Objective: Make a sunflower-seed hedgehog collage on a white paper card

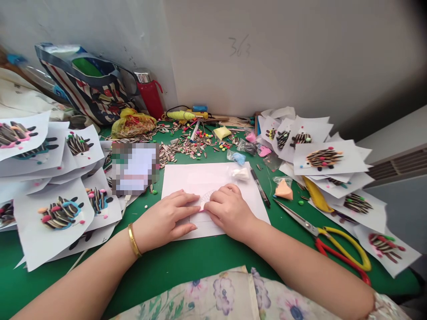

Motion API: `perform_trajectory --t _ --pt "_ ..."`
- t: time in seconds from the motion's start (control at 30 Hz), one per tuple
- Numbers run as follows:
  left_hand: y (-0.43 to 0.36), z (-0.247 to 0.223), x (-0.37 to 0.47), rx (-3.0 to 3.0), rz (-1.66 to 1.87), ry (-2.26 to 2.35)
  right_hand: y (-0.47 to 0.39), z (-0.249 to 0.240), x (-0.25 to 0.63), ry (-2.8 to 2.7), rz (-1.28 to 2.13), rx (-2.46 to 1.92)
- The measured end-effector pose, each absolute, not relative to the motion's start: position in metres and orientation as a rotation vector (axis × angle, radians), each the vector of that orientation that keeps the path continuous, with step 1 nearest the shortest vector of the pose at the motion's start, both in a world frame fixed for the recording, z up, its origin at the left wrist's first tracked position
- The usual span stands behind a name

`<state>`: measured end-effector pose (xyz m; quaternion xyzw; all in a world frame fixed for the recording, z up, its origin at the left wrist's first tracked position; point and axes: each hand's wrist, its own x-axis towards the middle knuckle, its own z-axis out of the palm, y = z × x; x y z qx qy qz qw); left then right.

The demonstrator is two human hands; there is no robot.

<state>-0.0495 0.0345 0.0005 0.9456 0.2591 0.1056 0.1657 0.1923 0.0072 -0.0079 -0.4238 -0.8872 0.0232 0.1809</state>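
Note:
A white sheet of paper (187,175) lies on the green tabletop (160,275), with a small rounded drawing (207,195) near its middle. My left hand (170,215) rests flat on the sheet's left side, fingers stretched towards the drawing. My right hand (230,211) is over the drawing's right part, fingers curled and pressed at its lower left edge, where a thin strip of pink (201,210) shows. What the fingertips hold is too small to make out. A small bag of white clay (240,174) lies on the sheet's upper right, beside a black pen (260,186).
Red and yellow scissors (313,229) lie open at right. Seed-hedgehog cards are piled at left (26,222) and right (333,155). Loose sunflower seeds (187,146), a phone (135,169), orange clay (283,189), a red flask (150,95) and a striped bag (83,84) surround the sheet.

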Motion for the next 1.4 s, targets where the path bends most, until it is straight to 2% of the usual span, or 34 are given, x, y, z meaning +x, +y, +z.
perform_trajectory --t 1.4 --pt "0.0304 0.0002 -0.0456 2.72 0.268 0.811 0.006 -0.0062 0.199 -2.492 0.132 -1.161"
